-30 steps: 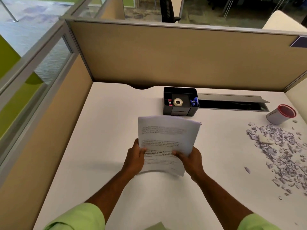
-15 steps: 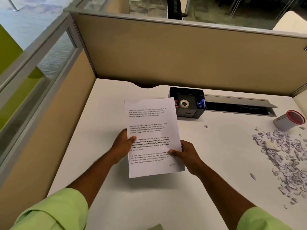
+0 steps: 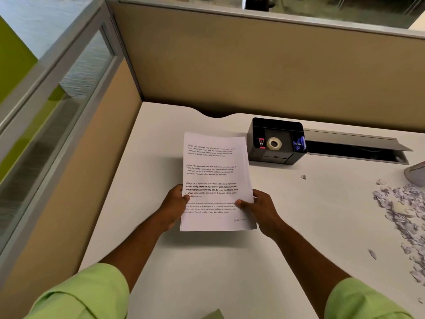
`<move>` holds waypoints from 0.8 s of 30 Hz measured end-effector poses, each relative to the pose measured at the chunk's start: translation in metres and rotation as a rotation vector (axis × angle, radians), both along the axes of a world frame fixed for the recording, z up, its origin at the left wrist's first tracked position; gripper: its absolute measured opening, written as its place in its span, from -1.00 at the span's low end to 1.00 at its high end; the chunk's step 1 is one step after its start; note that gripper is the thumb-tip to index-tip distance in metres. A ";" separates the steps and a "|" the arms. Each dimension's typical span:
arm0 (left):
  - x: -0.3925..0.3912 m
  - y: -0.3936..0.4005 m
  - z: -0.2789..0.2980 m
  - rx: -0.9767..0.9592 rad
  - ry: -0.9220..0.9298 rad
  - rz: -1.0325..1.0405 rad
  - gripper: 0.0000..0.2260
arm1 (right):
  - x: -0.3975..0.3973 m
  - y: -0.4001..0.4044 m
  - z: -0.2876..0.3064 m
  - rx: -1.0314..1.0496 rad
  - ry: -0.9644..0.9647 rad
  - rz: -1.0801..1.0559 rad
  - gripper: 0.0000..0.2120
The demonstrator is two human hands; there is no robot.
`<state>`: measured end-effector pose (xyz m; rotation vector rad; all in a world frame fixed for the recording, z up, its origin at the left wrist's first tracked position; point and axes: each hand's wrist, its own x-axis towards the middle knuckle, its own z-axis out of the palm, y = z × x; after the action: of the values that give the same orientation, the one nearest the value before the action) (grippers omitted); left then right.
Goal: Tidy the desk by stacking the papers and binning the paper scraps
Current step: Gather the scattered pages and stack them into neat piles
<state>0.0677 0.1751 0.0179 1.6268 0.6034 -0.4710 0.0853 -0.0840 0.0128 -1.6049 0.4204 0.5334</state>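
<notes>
Item: papers (image 3: 215, 180), one gathered stack, printed side up. Location: middle of the white worktop (image 3: 207, 272), just left of the black desk organiser (image 3: 277, 140). Whether the stack lies flat on the surface or is held slightly above it cannot be told; a shadow shows under its near edge.

Item: left hand (image 3: 174, 207). Grips the stack's left edge, thumb on top of the page, fingers beneath.

Item: right hand (image 3: 258, 209). Grips the stack's right edge, thumb on top of the page, fingers beneath.

Item: paper scraps (image 3: 400, 217). A wide scatter at the right side of the worktop, running out of view; single bits lie apart at the middle right. None collected.

Item: container (image 3: 415, 176) at the right edge, mostly cropped; its purpose cannot be told.

Item: desk organiser. Holds a roll of tape (image 3: 274, 143), with small pink and blue articles at either side.

Status: stacking appears nearly complete, as the sheets look squared into one pile and no loose sheets show elsewhere. Remaining, by judgement: set the pile down and let go, then gather all the scraps and bin them. No bin is plainly identifiable in view.
</notes>
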 end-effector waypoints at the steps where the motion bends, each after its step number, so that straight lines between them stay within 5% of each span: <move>1: 0.005 0.004 -0.004 0.019 -0.005 -0.002 -0.74 | 0.004 0.004 0.000 0.007 0.012 -0.013 -0.72; 24: 0.122 0.015 -0.066 0.315 0.043 -0.090 -0.76 | 0.095 0.041 -0.059 -0.371 0.048 -0.139 -0.71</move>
<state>0.1893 0.1905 -0.0484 1.9531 0.6630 -0.4967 0.1803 -0.0426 -0.0458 -1.9028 0.6928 0.4034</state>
